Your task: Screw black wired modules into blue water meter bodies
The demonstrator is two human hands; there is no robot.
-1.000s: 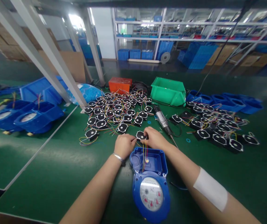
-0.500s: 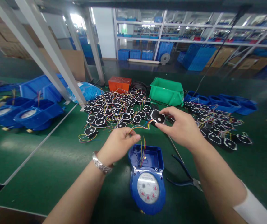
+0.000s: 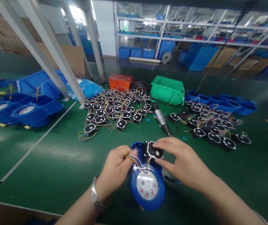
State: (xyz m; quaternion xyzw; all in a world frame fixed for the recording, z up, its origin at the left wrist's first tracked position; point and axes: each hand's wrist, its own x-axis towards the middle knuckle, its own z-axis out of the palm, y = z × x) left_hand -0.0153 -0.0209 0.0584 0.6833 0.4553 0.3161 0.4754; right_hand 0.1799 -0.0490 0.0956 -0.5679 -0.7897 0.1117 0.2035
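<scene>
A blue water meter with a round white dial stands in front of me, its box-shaped compartment on the far side. My right hand grips a black motor-like module with a white-edged face by its right side, over the compartment. Coloured wires run from the module, looping above the dial. My left hand pinches their free ends at the compartment's left edge. The inside of the compartment is mostly hidden by the module.
Many similar black modules with wires lie behind, and more at right. An electric screwdriver points toward the meter. Pliers are partly hidden by my right hand. A green bin, an orange box and more blue meters stand around.
My right hand has brought the black module down and nearer, from above the table to over the meter's compartment. My left hand has lowered with the wires. The screwdriver is now uncovered.
</scene>
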